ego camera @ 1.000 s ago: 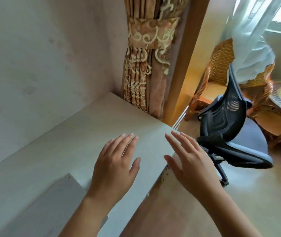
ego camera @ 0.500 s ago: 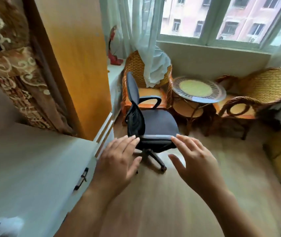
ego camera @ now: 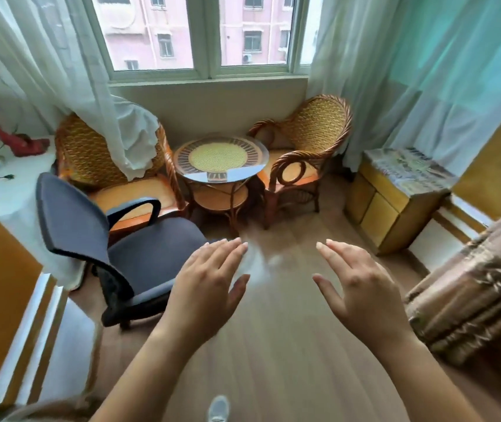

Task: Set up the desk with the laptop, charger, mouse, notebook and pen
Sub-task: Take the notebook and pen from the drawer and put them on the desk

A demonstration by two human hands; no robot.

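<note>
My left hand and my right hand are stretched out in front of me over the wooden floor, palms down, fingers apart, holding nothing. No laptop, charger, mouse, notebook or pen shows in this view. The desk is out of frame. A black office chair stands just left of my left hand, its seat turned toward the window.
Two wicker armchairs flank a small round glass-topped table under the window. A low yellow cabinet stands at the right, a draped brown curtain nearer. A white ledge with a red object lies at left.
My view has swung right, from the desk top to the window corner with the chairs. Both hands stay held out, empty, and have spread slightly further apart.
</note>
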